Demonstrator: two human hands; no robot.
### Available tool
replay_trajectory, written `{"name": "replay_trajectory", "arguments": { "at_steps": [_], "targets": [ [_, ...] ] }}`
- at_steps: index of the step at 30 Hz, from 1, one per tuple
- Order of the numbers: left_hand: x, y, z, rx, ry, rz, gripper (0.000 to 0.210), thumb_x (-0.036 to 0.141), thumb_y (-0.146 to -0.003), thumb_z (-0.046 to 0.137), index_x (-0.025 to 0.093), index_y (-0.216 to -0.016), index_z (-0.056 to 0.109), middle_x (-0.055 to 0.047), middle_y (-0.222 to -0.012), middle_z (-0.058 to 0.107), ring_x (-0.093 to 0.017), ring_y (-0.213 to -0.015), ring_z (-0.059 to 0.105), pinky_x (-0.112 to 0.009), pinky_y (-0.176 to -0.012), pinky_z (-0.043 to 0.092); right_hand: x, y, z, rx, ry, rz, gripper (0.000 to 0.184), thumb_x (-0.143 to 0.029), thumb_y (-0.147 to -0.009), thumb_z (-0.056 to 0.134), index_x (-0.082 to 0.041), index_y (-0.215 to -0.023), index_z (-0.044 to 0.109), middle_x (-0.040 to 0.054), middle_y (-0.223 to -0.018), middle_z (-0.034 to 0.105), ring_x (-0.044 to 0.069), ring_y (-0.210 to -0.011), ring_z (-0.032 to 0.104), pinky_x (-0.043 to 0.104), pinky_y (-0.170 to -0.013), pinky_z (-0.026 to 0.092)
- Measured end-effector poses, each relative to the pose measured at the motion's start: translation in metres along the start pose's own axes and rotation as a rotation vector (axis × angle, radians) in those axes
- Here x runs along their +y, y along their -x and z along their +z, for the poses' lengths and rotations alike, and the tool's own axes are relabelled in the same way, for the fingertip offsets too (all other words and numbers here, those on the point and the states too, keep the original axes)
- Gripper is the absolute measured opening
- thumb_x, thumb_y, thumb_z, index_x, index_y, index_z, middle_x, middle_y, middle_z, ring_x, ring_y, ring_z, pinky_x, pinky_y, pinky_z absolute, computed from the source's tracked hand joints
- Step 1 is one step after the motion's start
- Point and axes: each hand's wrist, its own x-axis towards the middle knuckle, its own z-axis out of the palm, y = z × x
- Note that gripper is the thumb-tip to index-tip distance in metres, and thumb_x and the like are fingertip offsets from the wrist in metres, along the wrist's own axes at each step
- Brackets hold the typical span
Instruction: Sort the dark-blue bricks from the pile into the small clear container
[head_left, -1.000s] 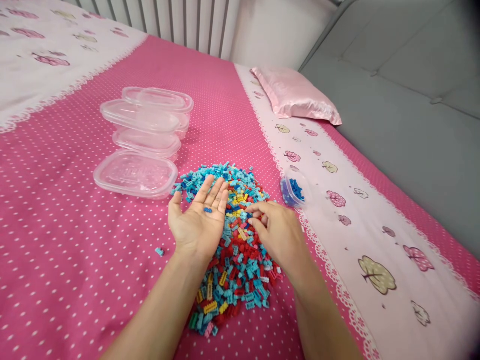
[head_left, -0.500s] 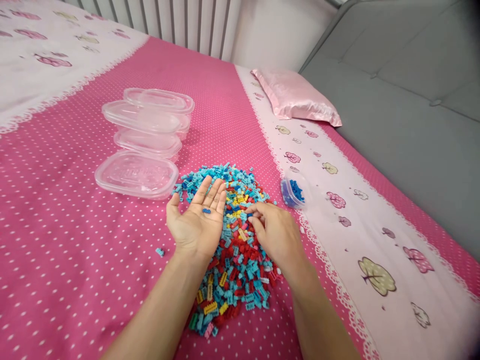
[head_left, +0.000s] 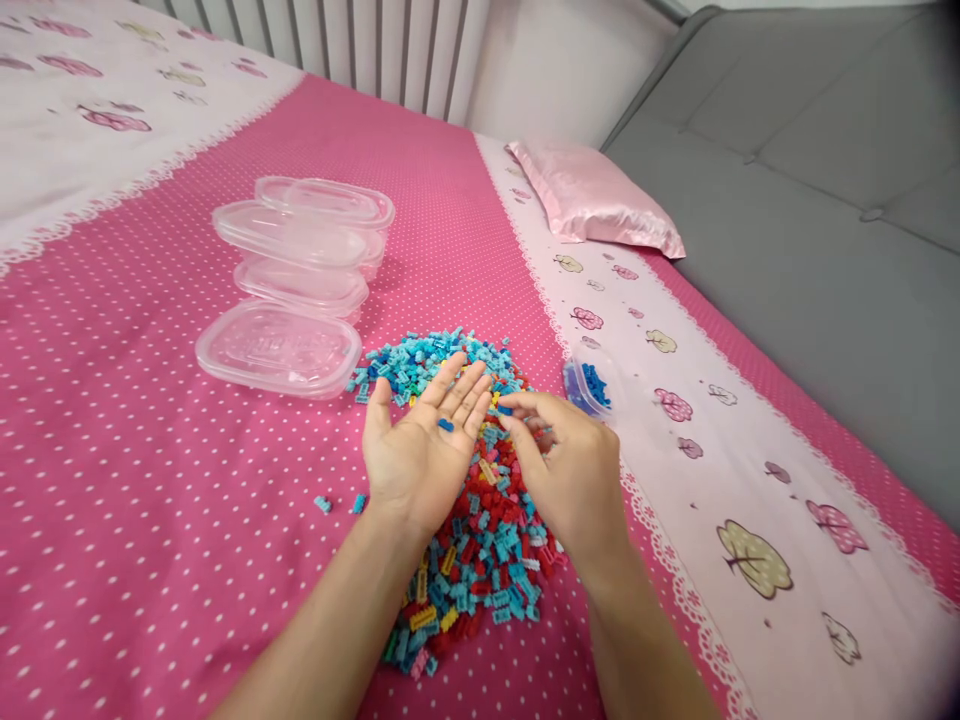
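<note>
Palm up, my left hand (head_left: 420,455) is open with its fingers stretched out, and a small blue building brick (head_left: 445,425) lies loose on it. My right hand (head_left: 574,465) is beside its fingertips, thumb and forefinger pinched on another blue building brick (head_left: 505,409). Both hands are over a heap of small bricks (head_left: 502,540) in light blue, red, yellow and other colours. My left hand and forearm hide part of the heap. To the right of the heap, a small clear tub (head_left: 589,385) holds dark blue bricks.
Several clear plastic containers with lids (head_left: 277,345) stand in a row at the left. Two loose light blue bricks (head_left: 322,504) lie left of my left wrist. A pink pillow (head_left: 592,200) rests near the grey padded headboard (head_left: 787,180). Pink dotted bedding (head_left: 150,450) lies under everything.
My left hand has moved right, closer to my right hand, with the blue brick still on its palm. A blue brick now shows in my right fingertips. A second loose brick shows by my left wrist.
</note>
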Motion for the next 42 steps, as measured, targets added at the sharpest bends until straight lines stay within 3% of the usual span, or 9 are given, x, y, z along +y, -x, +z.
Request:
{"name": "replay_trajectory", "arguments": {
  "at_steps": [10,14,20,26,32,42],
  "targets": [
    [0.0,0.004,0.002,-0.069,0.033,-0.112,0.066,0.054,-0.084,0.029,0.006,-0.125,0.048,-0.019,-0.121,0.055,-0.025,-0.109,0.054,-0.033,-0.083,0.05,-0.004,0.002,0.008,0.091,-0.076,-0.066,0.026,-0.012,-0.081,0.051,-0.02,-0.103,0.062,0.0022,-0.097,0.067,0.014,-0.084,0.063,0.028,-0.073,0.052],
    [-0.001,0.002,0.003,-0.003,0.055,-0.059,0.066,0.054,-0.083,0.032,0.004,-0.122,0.049,-0.02,-0.118,0.057,-0.024,-0.11,0.054,-0.033,-0.088,0.048,0.0,0.0,0.006,0.106,-0.045,-0.043,0.027,-0.012,-0.081,0.051,-0.021,-0.104,0.063,0.0022,-0.098,0.067,0.015,-0.086,0.062,0.028,-0.074,0.051],
    [0.003,-0.001,-0.001,0.116,0.068,0.099,0.058,0.051,-0.08,0.037,0.007,-0.114,0.054,-0.019,-0.115,0.058,-0.025,-0.108,0.056,-0.033,-0.085,0.051,0.008,-0.001,0.012,0.007,0.044,-0.008,0.024,-0.013,-0.081,0.051,-0.02,-0.1,0.065,0.0031,-0.098,0.067,0.018,-0.087,0.061,0.033,-0.077,0.05],
    [0.007,0.0,0.0,0.195,0.08,0.195,0.054,0.047,-0.079,0.039,0.006,-0.108,0.057,-0.02,-0.11,0.059,-0.025,-0.105,0.057,-0.031,-0.083,0.051,0.017,-0.002,0.026,-0.106,0.17,-0.14,0.022,-0.016,-0.081,0.054,-0.016,-0.1,0.065,0.0061,-0.098,0.065,0.022,-0.094,0.054,0.037,-0.086,0.044],
    [0.011,0.0,0.002,0.228,0.076,0.241,0.053,0.047,-0.079,0.037,0.007,-0.104,0.059,-0.018,-0.104,0.061,-0.023,-0.101,0.059,-0.03,-0.081,0.052,0.019,-0.002,0.036,-0.142,0.215,-0.159,0.016,-0.018,-0.083,0.053,-0.017,-0.092,0.066,0.0064,-0.092,0.064,0.022,-0.093,0.052,0.036,-0.085,0.043],
    [0.01,0.0,0.001,0.232,0.073,0.24,0.054,0.048,-0.079,0.037,0.006,-0.105,0.058,-0.019,-0.102,0.062,-0.023,-0.098,0.06,-0.03,-0.08,0.052,0.017,-0.001,0.033,-0.112,0.194,-0.137,0.017,-0.017,-0.084,0.049,-0.016,-0.087,0.065,0.0054,-0.088,0.065,0.021,-0.089,0.053,0.034,-0.082,0.042]
  ]
}}
